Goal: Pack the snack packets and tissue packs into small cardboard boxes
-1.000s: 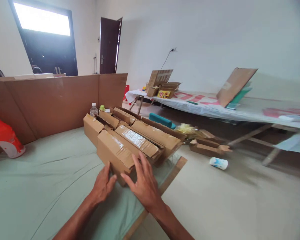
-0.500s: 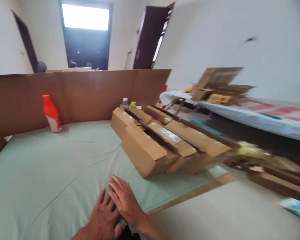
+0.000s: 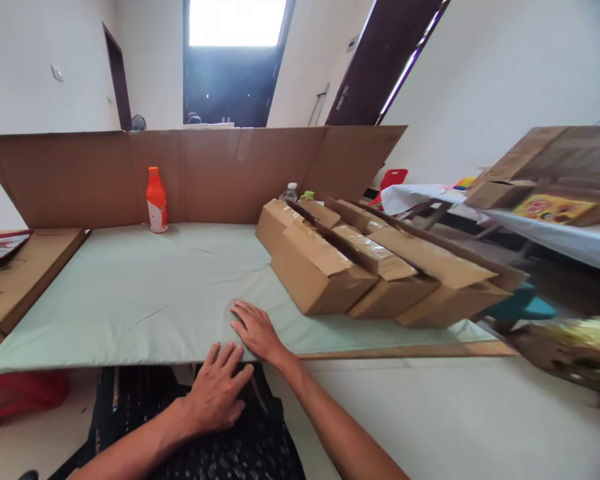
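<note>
My left hand is by the front edge of the table, over the dark patterned clothing on my lap, its fingers spread and holding nothing. Just beyond it, my right hand lies with fingers stretched out on the pale green cloth, also holding nothing. To the right of my hands stand several open-topped brown cardboard boxes, side by side in slanting rows. At the back left of the cloth an orange bottle with a pale label stands upright.
A cardboard screen runs along the table's back. A clear bottle and a green-capped one show behind the boxes. A flat carton lies at left. A red stool is below it. Another table stands right.
My hands, earlier overlapping on the cloth, are now apart; the left has drawn back to the table edge. The view has turned left, showing the carton and stool. The bottle and boxes stand as before.
</note>
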Demonstrator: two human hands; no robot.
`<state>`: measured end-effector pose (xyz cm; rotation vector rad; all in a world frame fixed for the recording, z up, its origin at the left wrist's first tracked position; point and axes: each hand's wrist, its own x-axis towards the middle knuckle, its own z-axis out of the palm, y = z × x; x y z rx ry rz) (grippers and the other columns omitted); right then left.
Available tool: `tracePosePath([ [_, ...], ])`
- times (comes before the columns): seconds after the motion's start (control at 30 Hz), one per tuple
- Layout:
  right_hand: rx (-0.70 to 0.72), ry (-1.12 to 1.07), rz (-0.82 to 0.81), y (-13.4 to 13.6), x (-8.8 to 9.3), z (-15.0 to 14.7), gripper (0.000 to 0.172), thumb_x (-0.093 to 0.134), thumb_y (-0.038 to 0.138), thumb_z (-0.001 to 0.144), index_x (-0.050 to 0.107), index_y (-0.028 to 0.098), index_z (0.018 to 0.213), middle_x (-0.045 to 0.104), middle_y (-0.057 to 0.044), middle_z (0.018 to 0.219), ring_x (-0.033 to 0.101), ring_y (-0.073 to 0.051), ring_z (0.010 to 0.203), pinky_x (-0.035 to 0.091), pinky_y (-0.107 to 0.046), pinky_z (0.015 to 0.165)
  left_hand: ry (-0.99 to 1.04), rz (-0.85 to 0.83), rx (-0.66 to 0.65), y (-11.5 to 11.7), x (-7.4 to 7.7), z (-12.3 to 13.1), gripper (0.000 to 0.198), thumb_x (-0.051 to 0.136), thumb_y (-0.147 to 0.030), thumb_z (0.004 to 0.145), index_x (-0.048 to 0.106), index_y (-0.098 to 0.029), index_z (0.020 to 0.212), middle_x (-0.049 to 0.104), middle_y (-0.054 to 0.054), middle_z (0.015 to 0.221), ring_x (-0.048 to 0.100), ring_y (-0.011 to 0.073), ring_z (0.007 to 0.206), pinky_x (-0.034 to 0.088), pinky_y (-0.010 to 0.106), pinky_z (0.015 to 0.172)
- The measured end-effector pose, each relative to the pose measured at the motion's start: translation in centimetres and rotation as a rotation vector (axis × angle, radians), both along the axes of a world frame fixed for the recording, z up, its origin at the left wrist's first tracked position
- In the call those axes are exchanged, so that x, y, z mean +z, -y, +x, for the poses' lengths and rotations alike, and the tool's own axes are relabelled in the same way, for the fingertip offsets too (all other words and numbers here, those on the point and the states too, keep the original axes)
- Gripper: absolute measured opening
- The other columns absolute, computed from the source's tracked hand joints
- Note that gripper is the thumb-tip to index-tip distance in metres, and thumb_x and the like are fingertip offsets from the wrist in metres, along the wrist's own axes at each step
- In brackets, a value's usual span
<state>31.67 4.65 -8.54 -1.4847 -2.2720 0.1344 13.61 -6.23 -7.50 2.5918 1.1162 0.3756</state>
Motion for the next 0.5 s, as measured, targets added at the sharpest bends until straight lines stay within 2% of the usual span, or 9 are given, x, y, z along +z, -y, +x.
tracePosePath([
  [0.07, -0.021, 0.013, -0.008, 0.2, 0.1, -0.5, 0.041, 0.047, 0.026, 0.1, 0.063, 0.018, 0.137, 0.058, -0.014, 0.15, 0.049, -0.025, 0.141, 0.038, -0.046, 0.115, 0.003, 0.014, -0.019, 0.8, 0.1, -0.4, 0.066, 0.076, -0.026, 0.081, 0.055, -0.02, 0.142, 0.034, 0.018, 0.166, 0.028, 0.0384, 0.155, 0.018, 0.062, 0.127],
  [0.17, -0.045, 0.047, -0.022, 0.9, 0.3, -1.1, 0.042, 0.046, 0.026, 0.101, 0.061, 0.017, 0.14, 0.055, -0.015, 0.152, 0.047, -0.025, 0.143, 0.035, -0.043, 0.117, 0.037, 0.043, -0.023, 1.8, 0.2, -0.7, 0.05, 0.072, -0.036, 0.091, 0.059, -0.02, 0.136, 0.04, 0.014, 0.162, 0.033, 0.0374, 0.151, 0.023, 0.066, 0.123],
  [0.27, -0.051, 0.087, -0.023, 2.0, 0.6, -1.6, 0.041, 0.045, 0.027, 0.102, 0.06, 0.019, 0.141, 0.054, -0.014, 0.154, 0.045, -0.024, 0.144, 0.033, -0.04, 0.117, 0.102, 0.065, -0.001, 2.6, -0.2, -1.0, 0.043, 0.068, -0.041, 0.095, 0.061, -0.022, 0.132, 0.046, 0.011, 0.157, 0.04, 0.0351, 0.146, 0.03, 0.065, 0.12],
  [0.37, -0.062, 0.11, -0.003, 3.2, 0.7, -2.0, 0.04, 0.041, 0.026, 0.105, 0.059, 0.02, 0.141, 0.053, -0.013, 0.154, 0.044, -0.024, 0.144, 0.032, -0.04, 0.117, 0.165, 0.055, 0.058, 3.0, -1.3, -1.9, 0.039, 0.067, -0.04, 0.096, 0.062, -0.022, 0.13, 0.05, 0.011, 0.152, 0.049, 0.0322, 0.138, 0.04, 0.06, 0.115],
  [0.5, -0.085, 0.11, 0.051, 4.4, 1.0, -2.8, 0.038, 0.039, 0.025, 0.106, 0.06, 0.019, 0.137, 0.055, -0.014, 0.15, 0.045, -0.025, 0.141, 0.033, -0.043, 0.116, 0.233, -0.04, 0.227, 2.7, -3.6, -4.9, 0.034, 0.064, -0.039, 0.098, 0.063, -0.021, 0.127, 0.06, 0.011, 0.138, 0.062, 0.0263, 0.12, 0.053, 0.051, 0.102],
])
